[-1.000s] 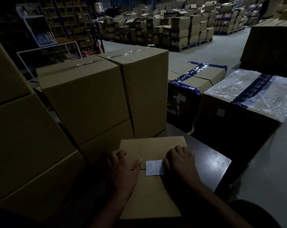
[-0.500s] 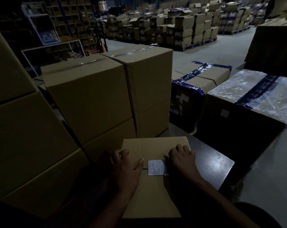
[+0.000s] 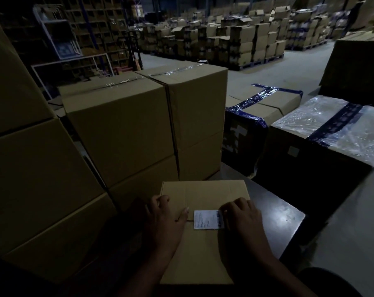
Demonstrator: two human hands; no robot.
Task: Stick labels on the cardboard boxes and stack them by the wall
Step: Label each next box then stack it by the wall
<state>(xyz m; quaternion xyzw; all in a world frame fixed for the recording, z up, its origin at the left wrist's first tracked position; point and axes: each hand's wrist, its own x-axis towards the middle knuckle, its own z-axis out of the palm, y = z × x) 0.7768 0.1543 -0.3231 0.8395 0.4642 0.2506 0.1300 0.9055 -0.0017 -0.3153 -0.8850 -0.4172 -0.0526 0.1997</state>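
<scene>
Cardboard box (image 3: 200, 249) sits on the dark table (image 3: 282, 219), right in front of me, with the white label (image 3: 206, 219) lying on its top face over the flap seam, about mid-box. My left hand (image 3: 164, 221) rests on the box just left of the label, fingers loosely curled toward the box's far left edge, thumb tip lying flat next to the label; looks like bracing, not gripping. My right hand (image 3: 242, 217) is at the label's right edge, fingers curled down onto it; whether it pinches that edge or presses it flat, I cannot tell in this light. Handling guess: the label is thin paper, limp, sticky underneath, so it will crease or trap bubbles if pushed from both ends; I'd smooth from the stuck side outward with flat fingers. The box looks like plain corrugated board, stiff at edges and corners, softer mid-panel along the seam. Weight unknown; it is small next to the big stacked boxes (image 3: 121, 129) behind it, so probably light enough for two hands. For the lift I'd take it by opposite side walls low down, palms flat, never by the top flaps. Board surface is matte, so decent friction. Bigger cartons (image 3: 38, 179) stand to the left of the box.
</scene>
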